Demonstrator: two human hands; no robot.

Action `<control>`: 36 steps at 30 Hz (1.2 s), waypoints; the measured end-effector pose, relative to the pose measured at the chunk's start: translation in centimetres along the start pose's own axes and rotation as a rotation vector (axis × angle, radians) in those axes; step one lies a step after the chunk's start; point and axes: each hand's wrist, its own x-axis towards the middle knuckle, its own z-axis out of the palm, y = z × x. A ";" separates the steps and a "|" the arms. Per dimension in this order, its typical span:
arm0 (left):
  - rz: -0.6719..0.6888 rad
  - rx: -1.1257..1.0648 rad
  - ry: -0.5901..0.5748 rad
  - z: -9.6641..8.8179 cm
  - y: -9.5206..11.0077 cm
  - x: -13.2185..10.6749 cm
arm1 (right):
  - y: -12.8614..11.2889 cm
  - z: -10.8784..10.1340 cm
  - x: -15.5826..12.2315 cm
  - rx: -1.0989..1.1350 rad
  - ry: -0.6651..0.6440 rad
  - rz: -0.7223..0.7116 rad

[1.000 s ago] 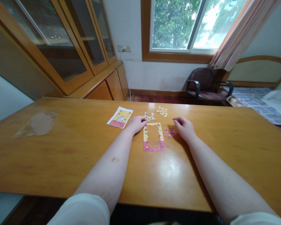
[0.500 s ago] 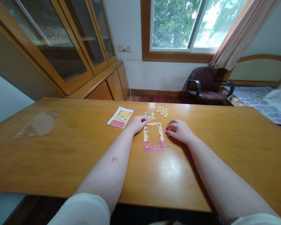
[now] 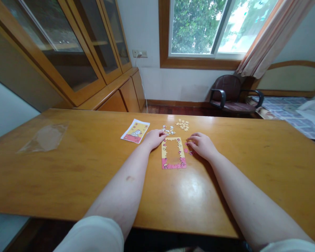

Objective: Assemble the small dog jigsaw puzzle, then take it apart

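Observation:
A puzzle border (image 3: pixel 163 154), yellow above and pink below, lies assembled on the table around a bare middle. My left hand (image 3: pixel 155 138) rests at its upper left corner, fingers laid down and holding nothing I can see. To the right of the border, my right hand (image 3: pixel 202 145) hovers low over several loose pink puzzle pieces (image 3: pixel 186 150); its fingers are slightly curled and apart. Some of those pieces are partly hidden by the fingertips. Beyond the border are a group of white puzzle pieces (image 3: pixel 169 130) and a heap of yellow puzzle pieces (image 3: pixel 183 124).
Left of my left hand lies a picture card (image 3: pixel 135 131) with a white animal on yellow and pink. A clear plastic bag (image 3: pixel 44 138) is at the table's (image 3: pixel 94 168) far left. Past the table stand a chair (image 3: pixel 227 92) and a glass-door cabinet (image 3: pixel 76 45).
My right hand has shifted slightly right and its fingers have moved off some pink pieces, which show more now. My left hand stays in place.

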 end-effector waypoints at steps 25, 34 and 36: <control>0.011 0.008 -0.003 0.1 -0.2 0.2 | -1.8 -0.4 0.4 -0.145 -0.186 0.141; -0.006 -0.006 -0.006 -0.1 0.1 0.0 | -2.1 -0.9 0.2 -0.189 -0.169 0.177; -0.002 -0.005 -0.003 0.0 0.1 0.1 | -2.1 -1.0 0.2 -0.186 -0.174 0.171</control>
